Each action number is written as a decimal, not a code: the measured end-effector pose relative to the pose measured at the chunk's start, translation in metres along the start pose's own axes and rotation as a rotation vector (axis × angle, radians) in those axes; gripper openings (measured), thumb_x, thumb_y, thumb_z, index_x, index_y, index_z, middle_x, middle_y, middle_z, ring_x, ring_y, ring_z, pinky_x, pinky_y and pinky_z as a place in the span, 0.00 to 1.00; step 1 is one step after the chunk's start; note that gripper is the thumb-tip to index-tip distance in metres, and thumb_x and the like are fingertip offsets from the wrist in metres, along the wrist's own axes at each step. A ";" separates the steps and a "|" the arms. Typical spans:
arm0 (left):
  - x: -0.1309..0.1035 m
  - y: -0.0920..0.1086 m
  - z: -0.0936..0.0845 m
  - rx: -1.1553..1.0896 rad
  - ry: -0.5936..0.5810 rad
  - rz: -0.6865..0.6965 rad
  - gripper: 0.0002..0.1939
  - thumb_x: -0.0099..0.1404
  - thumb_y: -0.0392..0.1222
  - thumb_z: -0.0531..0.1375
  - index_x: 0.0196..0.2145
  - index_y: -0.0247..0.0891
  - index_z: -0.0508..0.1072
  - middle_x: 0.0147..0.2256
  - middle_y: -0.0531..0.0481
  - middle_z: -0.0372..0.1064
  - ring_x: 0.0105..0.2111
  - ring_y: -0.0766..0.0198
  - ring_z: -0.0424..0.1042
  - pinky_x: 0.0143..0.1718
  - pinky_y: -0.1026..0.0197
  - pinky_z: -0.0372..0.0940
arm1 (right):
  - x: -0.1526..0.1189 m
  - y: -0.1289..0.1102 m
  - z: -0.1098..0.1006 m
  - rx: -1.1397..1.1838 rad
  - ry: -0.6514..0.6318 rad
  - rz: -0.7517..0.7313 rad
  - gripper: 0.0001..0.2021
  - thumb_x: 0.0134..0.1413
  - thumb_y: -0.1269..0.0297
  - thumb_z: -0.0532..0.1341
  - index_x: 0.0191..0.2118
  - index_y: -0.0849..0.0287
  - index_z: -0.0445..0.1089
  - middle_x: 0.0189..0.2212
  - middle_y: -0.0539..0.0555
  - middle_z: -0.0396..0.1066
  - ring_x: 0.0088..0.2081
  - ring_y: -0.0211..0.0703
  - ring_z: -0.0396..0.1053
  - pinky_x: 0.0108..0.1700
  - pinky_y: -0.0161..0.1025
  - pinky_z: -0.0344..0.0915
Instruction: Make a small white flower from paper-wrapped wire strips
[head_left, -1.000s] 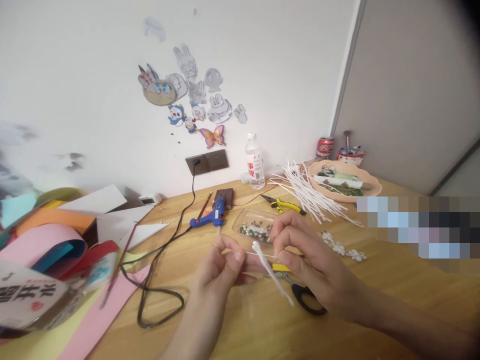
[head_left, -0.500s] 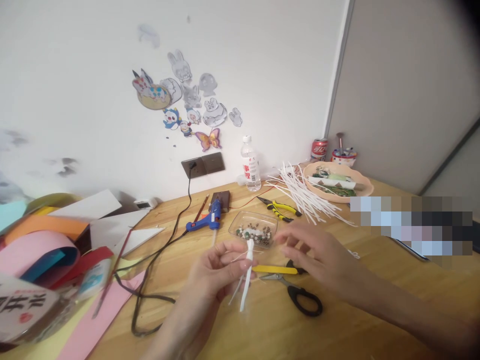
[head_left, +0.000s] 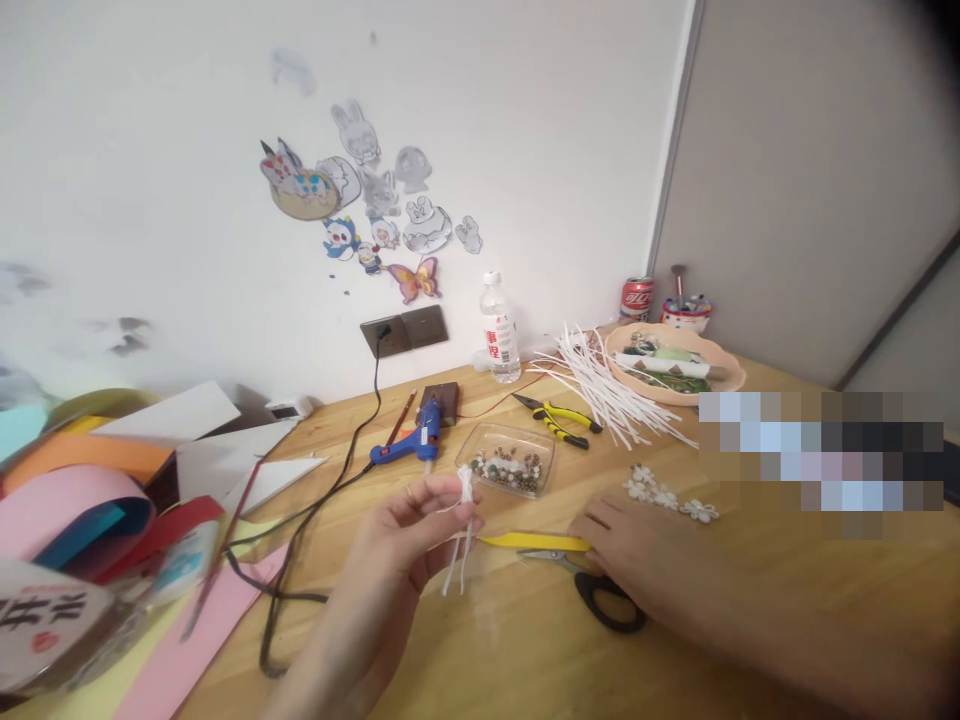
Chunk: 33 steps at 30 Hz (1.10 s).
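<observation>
My left hand (head_left: 431, 525) pinches a knotted white cord (head_left: 466, 487) between thumb and fingers. Its knot stands above the fingertips and two loose ends hang below. My right hand (head_left: 619, 535) rests low over the table, fingers curled down on the right end of a flat yellow tool (head_left: 532, 541), which they cover. Just below that tool lies a pair of scissors (head_left: 611, 602) with black handles, partly beneath my right hand. Several white flower-shaped knots (head_left: 660, 493) lie beyond my right hand. A clear box (head_left: 553, 462) of beads sits behind both hands.
Yellow-black pliers (head_left: 559, 418), a bundle of white cords (head_left: 592, 375) and a peach tray (head_left: 739, 375) stand farther back. A blue glue gun (head_left: 409, 445) with its black cable (head_left: 315, 510) lies left, near coloured paper (head_left: 90, 450). A water bottle (head_left: 499, 335) is by the wall.
My right hand has moved down from beside the left hand onto the yellow tool's end, uncovering the white flower-shaped knots. My left hand has shifted slightly left with the white cord.
</observation>
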<state>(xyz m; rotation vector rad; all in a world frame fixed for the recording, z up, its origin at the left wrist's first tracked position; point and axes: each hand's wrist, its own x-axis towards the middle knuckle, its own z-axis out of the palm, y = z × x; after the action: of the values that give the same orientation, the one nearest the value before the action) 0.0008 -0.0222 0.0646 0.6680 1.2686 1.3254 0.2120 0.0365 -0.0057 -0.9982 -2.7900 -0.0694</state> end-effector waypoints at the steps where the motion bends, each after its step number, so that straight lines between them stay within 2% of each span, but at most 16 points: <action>1: 0.000 0.000 0.001 0.004 -0.003 -0.001 0.07 0.45 0.32 0.67 0.26 0.34 0.74 0.25 0.51 0.73 0.23 0.71 0.70 0.27 0.71 0.64 | 0.001 0.002 0.000 -0.009 0.000 -0.003 0.06 0.45 0.76 0.61 0.30 0.58 0.66 0.27 0.51 0.67 0.28 0.43 0.64 0.26 0.36 0.53; 9: -0.002 -0.001 0.003 0.024 0.016 -0.011 0.09 0.46 0.33 0.67 0.27 0.34 0.73 0.24 0.52 0.73 0.23 0.70 0.71 0.28 0.71 0.65 | 0.013 0.014 -0.004 -0.120 0.072 0.011 0.09 0.47 0.82 0.54 0.29 0.60 0.64 0.28 0.53 0.67 0.28 0.43 0.64 0.24 0.37 0.49; 11: -0.001 0.000 0.003 0.024 0.022 -0.015 0.09 0.46 0.33 0.67 0.29 0.34 0.73 0.25 0.52 0.73 0.23 0.71 0.71 0.27 0.71 0.64 | 0.010 0.011 -0.005 -0.119 0.075 -0.007 0.06 0.50 0.77 0.55 0.29 0.60 0.64 0.28 0.52 0.67 0.28 0.43 0.64 0.25 0.37 0.51; 13: -0.001 0.000 0.003 0.019 0.018 -0.012 0.08 0.48 0.33 0.66 0.29 0.33 0.73 0.25 0.52 0.73 0.23 0.72 0.71 0.27 0.72 0.64 | 0.004 0.005 -0.005 -0.105 0.064 -0.030 0.01 0.51 0.68 0.58 0.30 0.58 0.65 0.28 0.51 0.67 0.29 0.44 0.65 0.26 0.38 0.55; 16: -0.002 0.000 0.003 0.012 0.007 0.000 0.07 0.50 0.32 0.65 0.30 0.33 0.73 0.25 0.52 0.73 0.24 0.72 0.70 0.29 0.73 0.63 | -0.006 -0.004 -0.003 -0.106 0.044 -0.031 0.11 0.43 0.62 0.63 0.35 0.60 0.66 0.30 0.53 0.70 0.31 0.47 0.66 0.29 0.40 0.59; 19: -0.002 0.000 0.002 0.007 -0.003 0.003 0.08 0.49 0.32 0.65 0.30 0.34 0.73 0.26 0.52 0.73 0.25 0.71 0.70 0.29 0.71 0.64 | -0.014 -0.007 0.002 -0.134 0.031 -0.040 0.12 0.42 0.69 0.63 0.37 0.63 0.67 0.33 0.57 0.71 0.31 0.49 0.68 0.28 0.40 0.61; 23: -0.002 0.000 0.001 -0.010 -0.006 0.010 0.08 0.49 0.32 0.66 0.30 0.34 0.74 0.27 0.53 0.73 0.26 0.71 0.71 0.31 0.72 0.64 | -0.015 -0.005 0.008 -0.153 0.035 -0.058 0.13 0.43 0.80 0.55 0.37 0.63 0.68 0.32 0.57 0.72 0.29 0.48 0.69 0.26 0.40 0.61; 28: -0.005 0.002 0.004 -0.042 -0.011 0.017 0.11 0.44 0.32 0.68 0.29 0.34 0.76 0.25 0.52 0.75 0.24 0.71 0.71 0.29 0.72 0.65 | -0.009 -0.001 0.004 -0.097 0.059 0.003 0.15 0.41 0.78 0.56 0.38 0.58 0.67 0.30 0.54 0.71 0.29 0.49 0.69 0.22 0.37 0.60; 33: -0.015 0.006 0.009 -0.087 -0.019 0.010 0.11 0.42 0.33 0.69 0.28 0.35 0.77 0.24 0.51 0.76 0.23 0.70 0.72 0.27 0.74 0.65 | -0.011 0.000 -0.018 0.089 0.126 0.066 0.19 0.42 0.76 0.55 0.43 0.53 0.61 0.34 0.50 0.71 0.31 0.43 0.70 0.27 0.36 0.65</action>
<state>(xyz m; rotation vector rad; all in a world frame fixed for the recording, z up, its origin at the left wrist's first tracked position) 0.0102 -0.0326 0.0765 0.6251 1.1867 1.3721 0.2233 0.0277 0.0100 -1.0262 -2.6207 0.0014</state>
